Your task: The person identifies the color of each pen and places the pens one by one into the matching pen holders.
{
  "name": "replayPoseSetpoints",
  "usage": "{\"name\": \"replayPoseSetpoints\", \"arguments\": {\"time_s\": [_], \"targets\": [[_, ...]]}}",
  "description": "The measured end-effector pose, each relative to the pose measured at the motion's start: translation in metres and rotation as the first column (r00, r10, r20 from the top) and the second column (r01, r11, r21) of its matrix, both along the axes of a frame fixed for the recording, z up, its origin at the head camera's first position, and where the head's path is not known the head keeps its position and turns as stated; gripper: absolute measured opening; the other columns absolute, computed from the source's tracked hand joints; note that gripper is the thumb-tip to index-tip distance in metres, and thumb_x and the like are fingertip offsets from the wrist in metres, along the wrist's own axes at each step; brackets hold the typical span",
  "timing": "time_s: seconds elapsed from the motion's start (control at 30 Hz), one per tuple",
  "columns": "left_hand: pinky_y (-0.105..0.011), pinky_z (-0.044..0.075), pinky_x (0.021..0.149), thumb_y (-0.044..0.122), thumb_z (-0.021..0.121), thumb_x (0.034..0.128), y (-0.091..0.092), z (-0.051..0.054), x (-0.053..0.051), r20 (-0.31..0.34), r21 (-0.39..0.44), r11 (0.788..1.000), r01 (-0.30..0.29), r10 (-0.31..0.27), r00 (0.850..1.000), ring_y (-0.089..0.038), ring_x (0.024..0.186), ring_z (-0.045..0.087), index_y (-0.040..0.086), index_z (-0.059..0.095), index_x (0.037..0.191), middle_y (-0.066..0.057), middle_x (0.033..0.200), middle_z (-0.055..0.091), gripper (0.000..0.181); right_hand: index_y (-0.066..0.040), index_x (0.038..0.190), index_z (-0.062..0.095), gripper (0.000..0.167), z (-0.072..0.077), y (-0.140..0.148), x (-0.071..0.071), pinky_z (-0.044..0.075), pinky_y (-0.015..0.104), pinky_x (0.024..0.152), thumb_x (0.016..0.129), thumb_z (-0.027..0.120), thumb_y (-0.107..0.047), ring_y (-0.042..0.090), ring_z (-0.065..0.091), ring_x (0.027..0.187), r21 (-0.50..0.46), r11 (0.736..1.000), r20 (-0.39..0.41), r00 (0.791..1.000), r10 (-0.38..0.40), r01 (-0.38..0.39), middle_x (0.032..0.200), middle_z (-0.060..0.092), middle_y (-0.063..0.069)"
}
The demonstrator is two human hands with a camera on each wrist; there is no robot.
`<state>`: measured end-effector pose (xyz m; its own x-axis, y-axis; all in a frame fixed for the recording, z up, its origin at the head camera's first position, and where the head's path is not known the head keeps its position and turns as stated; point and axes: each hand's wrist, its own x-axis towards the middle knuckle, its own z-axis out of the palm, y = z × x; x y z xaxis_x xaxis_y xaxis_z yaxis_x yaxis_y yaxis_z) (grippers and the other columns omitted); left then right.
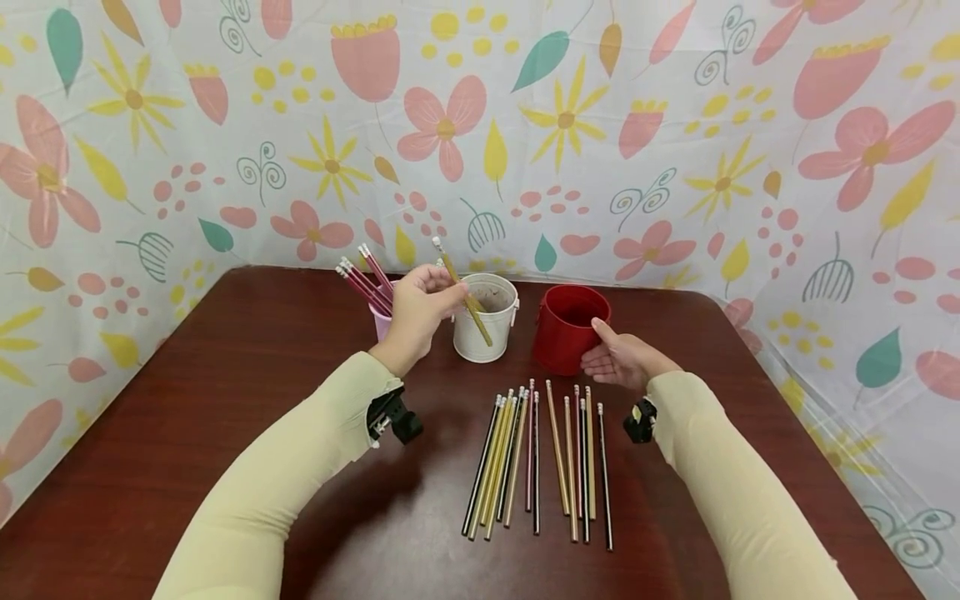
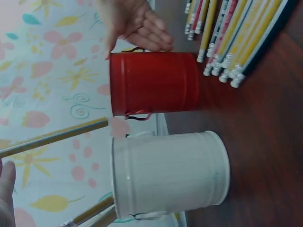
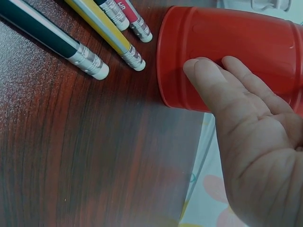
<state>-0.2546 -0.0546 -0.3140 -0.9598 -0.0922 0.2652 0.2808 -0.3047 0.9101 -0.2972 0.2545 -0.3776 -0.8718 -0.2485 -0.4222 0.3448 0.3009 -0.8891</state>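
L hand (image 1: 422, 304) has a gold pencil (image 1: 481, 325) pinched btwn thumb & fingers, tilted, eraser end up, lower end nr white tin (image 1: 472, 342)'s rim, not inside. R hand (image 1: 626, 358): fingers straight, thumb apart, up against red tin (image 1: 558, 333)'s side; can't tell if all touch. Pink cup (image 1: 381, 323) w/ dk-red pencils (image 1: 367, 291) is partly behind my L hand. Loose pencils (image 1: 489, 467) lie on table (image 1: 225, 358), nr side of tins.
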Motion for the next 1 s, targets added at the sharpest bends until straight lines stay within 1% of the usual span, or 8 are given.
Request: {"name": "replayPoseSetpoints", "arguments": {"time_s": [0.2,0.3,0.43,0.53,0.67,0.83,0.9,1.0], "targets": [[-0.024,0.056,0.062,-0.014,0.063,0.0834,0.006,0.014,-0.014,-0.074,0.091,0.996,-0.005,0.012,0.997,-0.009,0.064,0.061,0.005,0.054,0.077,-0.001,0.070,0.059,0.021,0.019,0.119,0.044,0.079,0.001,0.003,0.001,0.054,0.026,0.078,0.099,0.029,-0.055,0.018,0.063,0.088,0.010,1.000,-0.005,1.000,0.002,-0.002,0.092,0.065,0.008],[-0.024,0.056,0.064,-0.013,0.064,0.0834,0.008,0.019,-0.021,-0.060,0.082,0.996,-0.043,0.048,0.997,-0.010,0.066,0.061,0.005,0.054,0.078,-0.002,0.072,0.058,0.021,0.019,0.119,0.044,0.079,0.001,0.003,0.001,0.053,0.026,0.079,0.099,0.029,-0.056,0.018,0.063,0.089,0.016,1.000,-0.005,1.000,0.008,-0.008,0.093,0.065,0.008],[-0.036,0.057,0.074,-0.013,0.064,0.0828,0.011,0.021,-0.030,-0.019,0.067,0.992,-0.110,0.112,0.994,-0.011,0.066,0.061,0.006,0.053,0.078,-0.003,0.074,0.057,0.022,0.019,0.119,0.044,0.077,0.001,0.002,0.001,0.053,0.026,0.079,0.099,0.028,-0.054,0.017,0.063,0.089,0.018,1.000,-0.004,1.000,0.005,-0.005,0.092,0.065,0.008],[-0.037,0.057,0.075,-0.014,0.064,0.0820,0.013,0.016,-0.035,0.004,0.066,0.988,-0.139,0.139,0.990,-0.009,0.066,0.060,0.005,0.053,0.078,-0.002,0.074,0.057,0.022,0.019,0.118,0.045,0.077,0.000,0.003,0.001,0.053,0.027,0.079,0.100,0.027,-0.054,0.017,0.063,0.088,0.015,1.000,0.001,1.000,0.003,-0.003,0.091,0.065,0.007],[-0.023,0.055,0.064,-0.014,0.066,0.0801,0.017,0.005,-0.039,0.020,0.053,0.987,-0.153,0.153,0.988,-0.007,0.065,0.059,0.005,0.053,0.076,0.000,0.072,0.057,0.023,0.018,0.117,0.046,0.078,0.000,0.003,0.001,0.053,0.026,0.079,0.099,0.028,-0.056,0.017,0.063,0.088,0.014,1.000,-0.003,1.000,0.001,-0.001,0.090,0.065,0.007],[-0.017,0.049,0.060,-0.013,0.067,0.0768,0.019,-0.009,-0.042,-0.001,-0.057,0.979,-0.196,0.196,0.981,-0.006,0.066,0.054,0.006,0.052,0.072,0.003,0.069,0.055,0.026,0.018,0.116,0.046,0.078,-0.001,0.001,0.001,0.054,0.027,0.079,0.099,0.030,-0.055,0.018,0.064,0.088,0.008,1.000,-0.013,1.000,-0.001,0.001,0.090,0.066,0.007],[-0.016,0.046,0.061,-0.013,0.068,0.0753,0.019,-0.013,-0.042,-0.006,-0.108,0.970,-0.217,0.218,0.976,-0.006,0.066,0.052,0.008,0.052,0.070,0.004,0.068,0.054,0.027,0.019,0.117,0.046,0.078,-0.001,0.000,0.001,0.054,0.027,0.080,0.099,0.030,-0.055,0.018,0.064,0.089,0.006,1.000,-0.011,1.000,-0.001,0.001,0.091,0.065,0.008],[-0.016,0.044,0.061,-0.013,0.070,0.0743,0.016,-0.017,-0.044,0.003,-0.144,0.964,-0.224,0.227,0.974,-0.006,0.066,0.051,0.009,0.051,0.069,0.004,0.067,0.054,0.029,0.019,0.118,0.046,0.078,-0.001,-0.001,0.001,0.053,0.028,0.081,0.099,0.030,-0.055,0.019,0.064,0.090,0.007,1.000,-0.010,1.000,0.004,-0.004,0.094,0.065,0.010]]}}
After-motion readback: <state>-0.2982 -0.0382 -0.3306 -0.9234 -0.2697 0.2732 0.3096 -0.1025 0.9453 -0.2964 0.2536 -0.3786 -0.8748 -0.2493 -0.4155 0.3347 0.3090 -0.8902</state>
